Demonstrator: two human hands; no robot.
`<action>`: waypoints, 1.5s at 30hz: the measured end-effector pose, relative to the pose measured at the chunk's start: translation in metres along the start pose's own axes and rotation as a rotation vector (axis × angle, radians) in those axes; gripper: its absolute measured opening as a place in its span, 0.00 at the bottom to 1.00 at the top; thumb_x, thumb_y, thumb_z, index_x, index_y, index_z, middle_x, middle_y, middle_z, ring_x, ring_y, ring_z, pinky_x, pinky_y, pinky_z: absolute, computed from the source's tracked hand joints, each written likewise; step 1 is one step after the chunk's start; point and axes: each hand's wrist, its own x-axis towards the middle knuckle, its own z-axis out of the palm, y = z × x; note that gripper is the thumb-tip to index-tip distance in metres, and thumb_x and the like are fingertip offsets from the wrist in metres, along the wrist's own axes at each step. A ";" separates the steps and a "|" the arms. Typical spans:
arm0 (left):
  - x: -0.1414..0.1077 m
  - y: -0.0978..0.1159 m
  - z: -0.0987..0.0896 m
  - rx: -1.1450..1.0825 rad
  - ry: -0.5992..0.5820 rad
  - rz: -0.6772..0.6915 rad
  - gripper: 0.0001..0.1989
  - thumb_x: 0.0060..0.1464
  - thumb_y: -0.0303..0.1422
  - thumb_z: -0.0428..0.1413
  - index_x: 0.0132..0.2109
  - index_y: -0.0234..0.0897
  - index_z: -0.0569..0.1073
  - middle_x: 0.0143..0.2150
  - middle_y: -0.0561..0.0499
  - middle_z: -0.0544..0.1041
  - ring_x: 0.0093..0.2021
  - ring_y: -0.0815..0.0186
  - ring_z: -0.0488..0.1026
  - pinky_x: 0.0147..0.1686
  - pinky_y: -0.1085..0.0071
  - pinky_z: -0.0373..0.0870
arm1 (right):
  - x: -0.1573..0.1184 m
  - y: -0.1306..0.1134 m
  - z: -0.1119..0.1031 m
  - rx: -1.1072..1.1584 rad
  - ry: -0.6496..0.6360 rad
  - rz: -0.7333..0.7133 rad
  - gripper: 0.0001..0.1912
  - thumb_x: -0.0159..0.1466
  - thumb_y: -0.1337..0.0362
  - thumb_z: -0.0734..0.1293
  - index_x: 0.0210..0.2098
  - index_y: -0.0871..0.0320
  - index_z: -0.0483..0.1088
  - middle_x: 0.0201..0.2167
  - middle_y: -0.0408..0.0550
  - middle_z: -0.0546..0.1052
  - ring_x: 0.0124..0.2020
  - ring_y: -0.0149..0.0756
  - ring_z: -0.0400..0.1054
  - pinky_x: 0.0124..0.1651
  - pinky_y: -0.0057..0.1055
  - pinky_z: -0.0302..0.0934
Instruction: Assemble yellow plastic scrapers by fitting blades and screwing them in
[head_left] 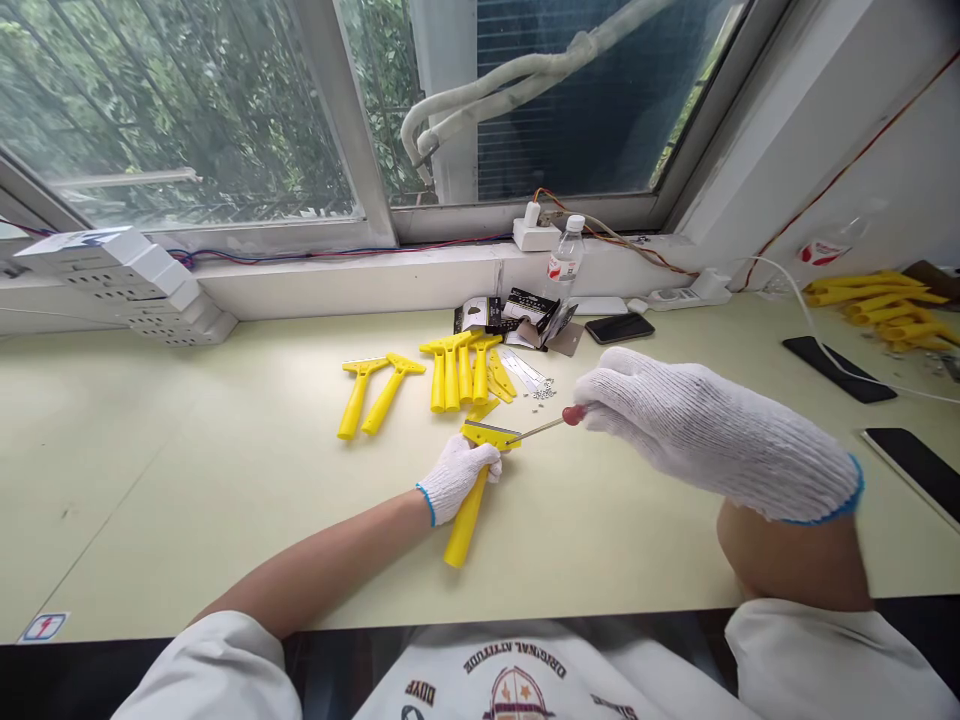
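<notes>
My left hand point(459, 476), in a white knit glove, is closed around a yellow scraper point(466, 518) near its head. A blade edge runs along the top of that head. In my gloved right hand point(660, 410) is a screwdriver point(574, 415) with a red handle; its shaft points left and its tip meets the right part of the scraper head. Just beyond lie small screws point(544, 390), thin metal blades point(523, 370) and loose yellow plates point(500, 376). More yellow scrapers point(451, 375) rest in a group, with two others point(361, 395) to the left.
Behind the scrapers are black packaging cards point(529, 305), a water bottle point(567, 258) and a phone point(619, 328). White boxes point(127, 285) are stacked at the far left. To the right are dark phones point(838, 369), a white cable point(814, 320) and a yellow handle pile point(885, 305).
</notes>
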 end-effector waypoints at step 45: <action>0.002 -0.002 -0.002 -0.003 -0.006 0.005 0.07 0.50 0.32 0.58 0.25 0.37 0.74 0.26 0.49 0.74 0.28 0.66 0.68 0.35 0.67 0.67 | -0.001 0.003 0.003 0.058 -0.066 0.133 0.08 0.74 0.60 0.65 0.47 0.51 0.77 0.41 0.48 0.82 0.34 0.40 0.78 0.36 0.35 0.66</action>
